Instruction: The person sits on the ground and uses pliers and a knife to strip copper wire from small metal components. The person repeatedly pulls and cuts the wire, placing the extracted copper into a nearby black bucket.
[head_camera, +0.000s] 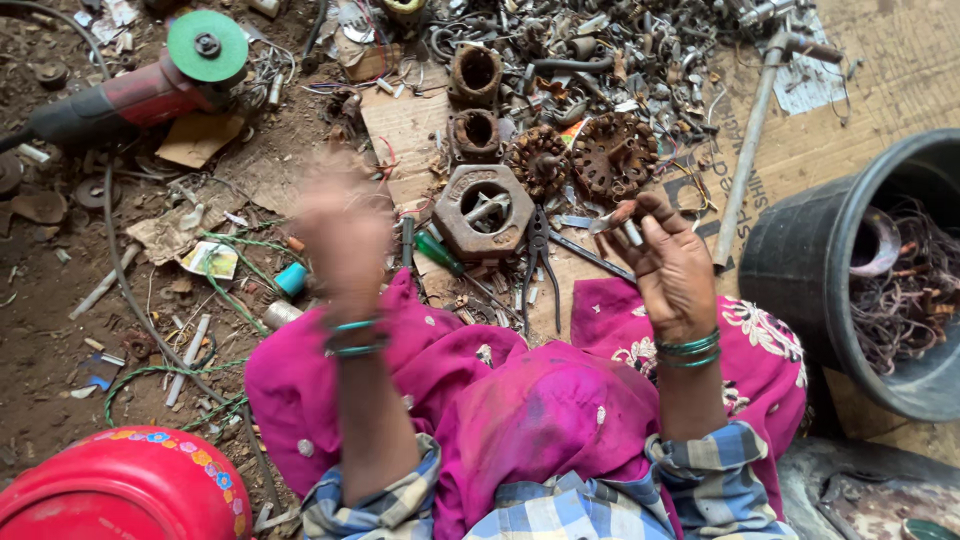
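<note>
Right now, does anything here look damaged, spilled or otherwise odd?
Yes. The left hand is motion-blurred, so its grip is unreadable. Rusted gear-like parts lie in a loose scrap heap spilling across the cardboard.

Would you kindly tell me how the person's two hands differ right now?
The left hand is blurred, with nothing visible in it; the right hand is sharp and pinches a small metal piece between its fingers. The left is raised over the littered ground, the right over cardboard near the black tub. Both wear green bangles and plaid cuffs.
</note>
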